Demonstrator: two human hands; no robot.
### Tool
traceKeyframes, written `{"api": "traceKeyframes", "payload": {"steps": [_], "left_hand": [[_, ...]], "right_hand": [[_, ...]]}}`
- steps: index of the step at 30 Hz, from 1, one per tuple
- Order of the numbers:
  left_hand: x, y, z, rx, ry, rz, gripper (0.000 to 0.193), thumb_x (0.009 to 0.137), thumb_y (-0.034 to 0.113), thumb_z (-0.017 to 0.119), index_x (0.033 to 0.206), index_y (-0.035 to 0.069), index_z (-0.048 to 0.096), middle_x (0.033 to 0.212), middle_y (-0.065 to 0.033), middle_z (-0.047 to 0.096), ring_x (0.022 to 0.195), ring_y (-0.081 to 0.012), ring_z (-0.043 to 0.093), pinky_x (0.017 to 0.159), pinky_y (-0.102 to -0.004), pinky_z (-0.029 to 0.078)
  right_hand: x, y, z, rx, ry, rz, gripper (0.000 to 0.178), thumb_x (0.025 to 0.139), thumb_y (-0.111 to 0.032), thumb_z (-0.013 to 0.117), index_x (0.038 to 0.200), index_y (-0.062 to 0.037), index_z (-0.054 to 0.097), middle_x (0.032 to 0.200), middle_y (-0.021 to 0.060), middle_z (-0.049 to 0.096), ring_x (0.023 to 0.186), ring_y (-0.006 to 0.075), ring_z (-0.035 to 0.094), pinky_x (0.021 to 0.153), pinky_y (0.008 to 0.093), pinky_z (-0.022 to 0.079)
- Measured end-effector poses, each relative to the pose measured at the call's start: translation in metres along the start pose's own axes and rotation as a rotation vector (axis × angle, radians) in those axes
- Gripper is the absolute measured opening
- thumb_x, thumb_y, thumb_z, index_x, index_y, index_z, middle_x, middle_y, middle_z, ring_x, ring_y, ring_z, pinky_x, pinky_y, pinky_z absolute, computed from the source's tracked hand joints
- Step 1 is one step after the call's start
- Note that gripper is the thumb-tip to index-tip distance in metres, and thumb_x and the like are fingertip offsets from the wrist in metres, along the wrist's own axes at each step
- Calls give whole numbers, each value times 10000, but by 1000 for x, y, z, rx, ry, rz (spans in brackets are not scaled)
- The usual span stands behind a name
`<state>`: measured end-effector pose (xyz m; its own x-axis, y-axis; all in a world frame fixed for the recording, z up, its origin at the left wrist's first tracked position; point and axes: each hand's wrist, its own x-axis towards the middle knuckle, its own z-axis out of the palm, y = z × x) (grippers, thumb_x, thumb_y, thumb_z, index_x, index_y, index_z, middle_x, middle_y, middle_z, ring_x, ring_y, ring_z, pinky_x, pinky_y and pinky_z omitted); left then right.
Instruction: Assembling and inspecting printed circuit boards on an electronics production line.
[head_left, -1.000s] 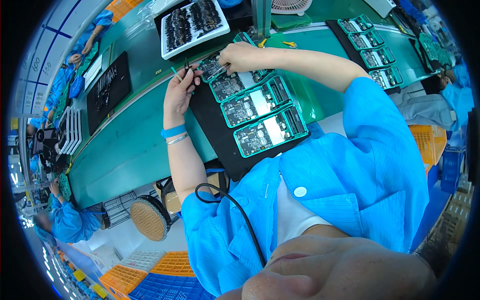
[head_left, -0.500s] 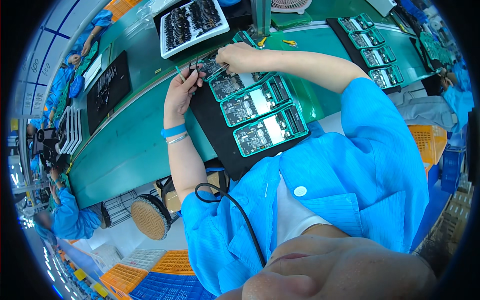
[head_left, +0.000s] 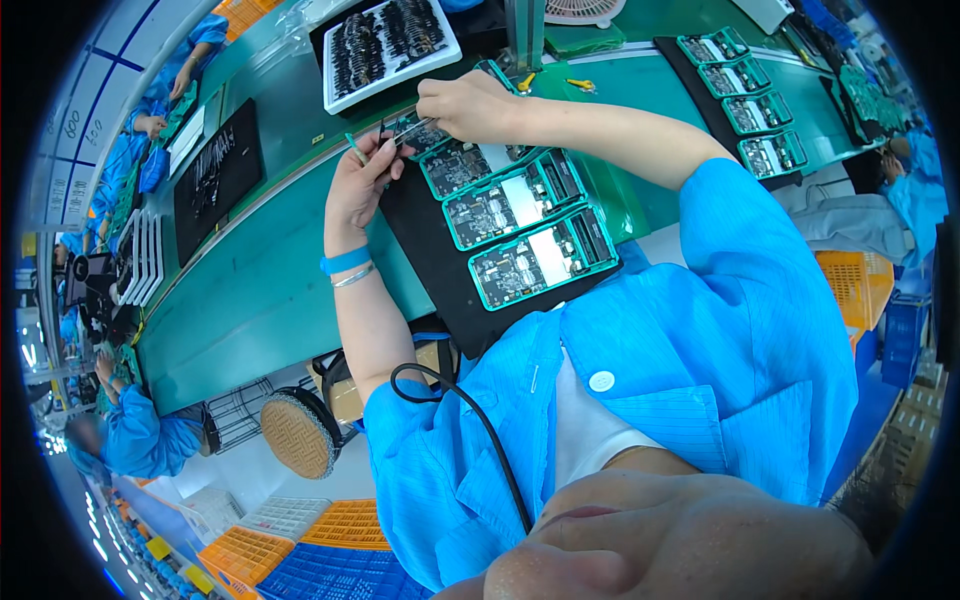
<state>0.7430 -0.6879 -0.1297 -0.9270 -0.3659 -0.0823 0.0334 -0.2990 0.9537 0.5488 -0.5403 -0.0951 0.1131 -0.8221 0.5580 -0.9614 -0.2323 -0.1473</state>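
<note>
My left hand (head_left: pixel 362 185) is closed, holding a thin green stick (head_left: pixel 354 148) and a small dark part (head_left: pixel 381 132) in its fingertips. My right hand (head_left: pixel 468 107) grips slim metal tweezers (head_left: pixel 412 132), whose tips reach the fingertips of my left hand. Beneath and beside the hands, a row of green-framed circuit-board units lies on a black mat (head_left: pixel 440 290). The nearest unit (head_left: pixel 545 260) and the one behind it (head_left: pixel 515 205) show dark boards with a silvery-white strip. My right hand partly covers the farthest units.
A white tray (head_left: pixel 330 85) of small black parts stands beyond my hands. Yellow-handled tools (head_left: pixel 580 86) lie near a post (head_left: pixel 524 40). More green-framed units (head_left: pixel 755 112) sit at right. A black mat (head_left: pixel 217 180) with thin parts lies at left. Co-workers sit along the bench.
My right hand has shifted slightly left and away from me, off the boards. The tweezers now point across to the left hand, which has stayed nearly in place.
</note>
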Motion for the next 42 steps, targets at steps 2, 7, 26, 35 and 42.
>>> {"api": "traceKeyframes", "payload": {"steps": [2,7,26,35,42], "left_hand": [[0,1,0,-1,13,0,214,982,161,612,1147,27,598,1004,-92,689,719,-82,549,673,-204,457],[3,-6,0,30,-45,-26,228,970,144,625,1161,23,599,1011,-83,689,746,-83,563,681,-201,455],[-2,8,7,178,23,-39,285,1000,192,576,1214,17,644,874,32,609,753,-25,527,596,-164,333],[-36,7,13,457,220,53,244,967,145,623,1151,-2,687,848,21,624,781,-65,525,689,-215,421],[-90,9,82,876,258,197,124,867,84,724,985,48,733,788,-28,676,688,-66,548,628,-242,452]], "right_hand": [[0,4,0,-73,16,20,136,761,-100,700,855,-98,600,889,52,545,722,276,633,575,404,487],[4,-5,-2,5,154,-169,226,718,-51,672,931,-104,618,918,38,558,711,246,638,537,386,495],[-44,-33,-29,168,-535,313,136,735,-191,768,815,-92,721,797,101,706,834,303,690,708,435,526],[-44,-45,-24,71,-512,239,79,724,-103,685,798,-81,672,824,117,687,846,330,683,704,466,528],[-46,-41,-60,197,-341,382,223,737,-190,786,879,-65,668,889,85,660,871,279,666,722,410,513]]}}
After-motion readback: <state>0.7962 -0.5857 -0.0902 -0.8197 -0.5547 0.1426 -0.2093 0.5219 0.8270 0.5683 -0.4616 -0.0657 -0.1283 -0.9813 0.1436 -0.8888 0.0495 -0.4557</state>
